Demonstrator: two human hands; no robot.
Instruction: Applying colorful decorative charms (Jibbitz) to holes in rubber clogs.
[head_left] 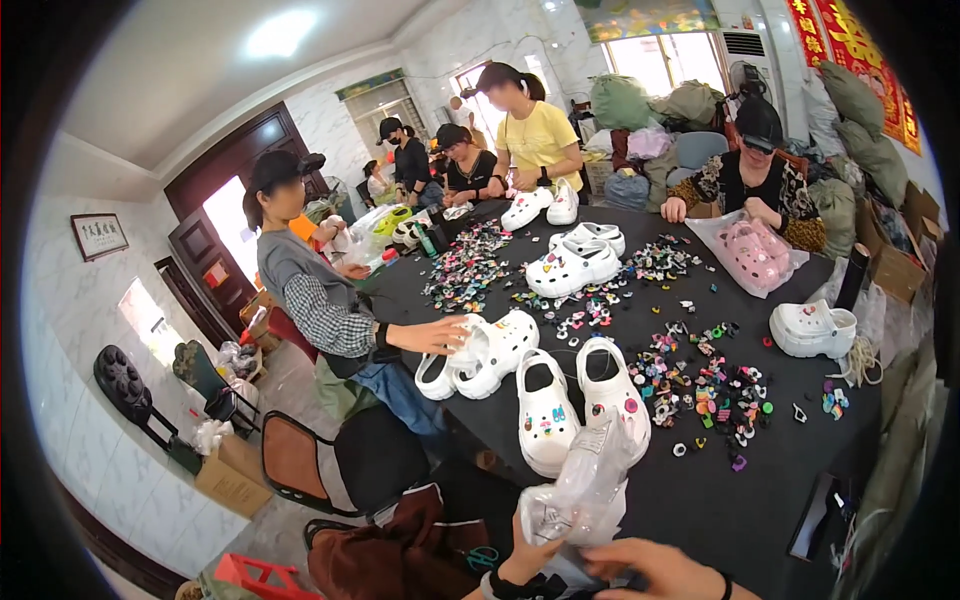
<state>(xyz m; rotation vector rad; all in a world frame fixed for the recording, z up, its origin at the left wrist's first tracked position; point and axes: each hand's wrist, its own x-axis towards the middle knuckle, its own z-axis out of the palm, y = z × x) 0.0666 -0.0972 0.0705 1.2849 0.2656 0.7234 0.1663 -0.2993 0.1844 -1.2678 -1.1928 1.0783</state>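
Observation:
My left hand (534,552) is closed on a clear plastic bag (590,470) at the lower middle. The bag's crumpled upper part lies over the heel end of the right one of two white clogs (612,380) decorated with colourful charms. Its partner, another white clog (548,415), stands just left of it on the black table. Beside the bag's lower end is my right hand (655,572), smeared by motion; whether its fingers grip the plastic cannot be made out.
Piles of small colourful charms (705,385) cover parts of the black table (760,510). More white clogs (575,265) stand farther back. At left, a co-worker's hand (425,337) touches a white clog (508,345). Across the table, another person handles bagged pink clogs (752,255). A chair (300,460) stands left.

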